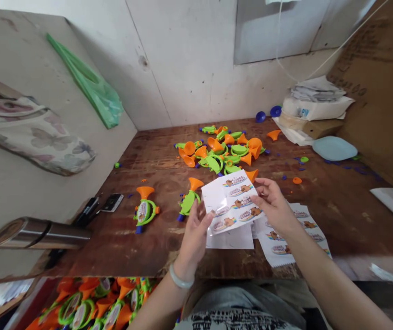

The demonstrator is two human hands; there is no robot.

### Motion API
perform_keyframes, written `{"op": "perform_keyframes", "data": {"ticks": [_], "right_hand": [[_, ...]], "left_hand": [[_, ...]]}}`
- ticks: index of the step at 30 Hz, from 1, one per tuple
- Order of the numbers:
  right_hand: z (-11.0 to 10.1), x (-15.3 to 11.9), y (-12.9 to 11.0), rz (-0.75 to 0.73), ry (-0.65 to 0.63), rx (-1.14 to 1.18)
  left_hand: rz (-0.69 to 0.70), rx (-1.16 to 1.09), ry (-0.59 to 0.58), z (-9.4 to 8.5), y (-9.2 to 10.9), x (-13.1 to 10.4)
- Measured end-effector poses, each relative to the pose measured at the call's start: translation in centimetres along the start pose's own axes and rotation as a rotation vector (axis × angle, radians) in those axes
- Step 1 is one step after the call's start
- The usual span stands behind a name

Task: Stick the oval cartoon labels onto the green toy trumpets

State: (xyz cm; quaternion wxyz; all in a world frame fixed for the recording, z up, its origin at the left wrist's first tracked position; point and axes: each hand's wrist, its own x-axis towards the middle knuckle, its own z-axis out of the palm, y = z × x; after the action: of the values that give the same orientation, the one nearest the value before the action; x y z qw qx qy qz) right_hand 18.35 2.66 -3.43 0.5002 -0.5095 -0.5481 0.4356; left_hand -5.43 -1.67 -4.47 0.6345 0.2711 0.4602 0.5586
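A white sticker sheet (232, 201), printed with oval brown-animal-and-rainbow labels, is raised above the table between both hands. My left hand (196, 229) grips its lower left edge, thumb on top. At the right edge, my right hand (272, 204) pinches the same sheet. Beneath it lie a white paper (231, 240) and more sticker sheets (302, 229) to the right. Just left of my left hand is a green and orange toy horn (188, 201) with no label showing. Farther left, another toy horn (144, 211) carries an oval label on its face.
A heap of toy horns (220, 153) covers the table's back middle. Small blue and orange parts (297, 180) lie scattered right, near a pale blue lid (335, 148). A steel flask (38, 233) is at left. Below the table edge, a container holds several labelled horns (86, 307).
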Motion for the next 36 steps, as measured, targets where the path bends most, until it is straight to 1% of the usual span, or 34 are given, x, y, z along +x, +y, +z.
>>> {"op": "perform_keyframes", "data": {"ticks": [1,2,3,4,6,7,8,9,11,12,15,17,20,22,25,29,33,35,36], "right_hand": [[0.3,0.0,-0.2,0.008,-0.026,0.048],[0.6,-0.1,-0.5,-0.002,-0.047,0.045],[0.9,-0.3,-0.8,-0.045,-0.037,-0.007],[1.2,-0.6,-1.2,-0.122,0.012,-0.107],[1.7,-1.5,-2.1,-0.33,0.176,-0.381],[2.0,-2.1,-2.6,-0.426,0.227,-0.508],[2.2,-2.6,-3.1,-0.497,0.228,-0.601],[2.4,-3.1,-3.5,-0.538,0.187,-0.654],[2.9,-3.9,-4.0,-0.567,0.092,-0.666],[3.1,-4.2,-4.2,-0.571,0.069,-0.65],[3.8,-4.4,-4.2,-0.578,0.077,-0.607],[4.2,-4.4,-4.0,-0.613,0.122,-0.614],[4.7,-4.7,-3.9,-0.714,0.256,-0.699],[4.9,-5.0,-3.9,-0.774,0.321,-0.758],[5.1,-5.2,-3.9,-0.814,0.352,-0.78],[5.4,-5.2,-3.8,-0.769,0.314,-0.735],[5.6,-5.1,-3.9,-0.751,0.28,-0.706],[5.4,-5.6,-4.2,-0.794,0.245,-0.698],[5.1,-6.0,-4.4,-0.852,0.195,-0.682]], "left_hand": [[-0.126,-0.1,-0.036,0.7,0.1,-0.6],[-0.223,-0.171,-0.066,1.3,0.3,-1.1],[-0.273,-0.208,-0.071,1.9,0.5,-1.5],[-0.268,-0.219,-0.047,2.4,0.8,-1.8],[-0.157,-0.195,0.038,3.3,1.1,-2.1],[-0.093,-0.18,0.072,3.6,1.2,-2.3],[-0.044,-0.171,0.088,3.9,1.1,-2.4],[-0.016,-0.167,0.086,4.1,1.0,-2.5],[0.007,-0.154,0.079,4.3,0.5,-2.7],[0.016,-0.144,0.081,4.4,0.3,-2.8],[0.033,-0.126,0.1,4.5,-0.1,-3.0],[0.027,-0.138,0.132,4.6,-0.1,-3.0],[0.013,-0.179,0.175,5.0,0.3,-3.1],[0.0,-0.197,0.184,5.3,0.6,-3.1],[-0.014,-0.195,0.2,5.5,0.9,-3.2],[-0.01,-0.164,0.186,5.5,0.9,-3.3],[-0.036,-0.15,0.177,5.2,0.7,-3.1],[-0.056,-0.172,0.193,4.9,0.8,-2.6],[-0.069,-0.186,0.202,4.8,0.9,-2.3]]}}
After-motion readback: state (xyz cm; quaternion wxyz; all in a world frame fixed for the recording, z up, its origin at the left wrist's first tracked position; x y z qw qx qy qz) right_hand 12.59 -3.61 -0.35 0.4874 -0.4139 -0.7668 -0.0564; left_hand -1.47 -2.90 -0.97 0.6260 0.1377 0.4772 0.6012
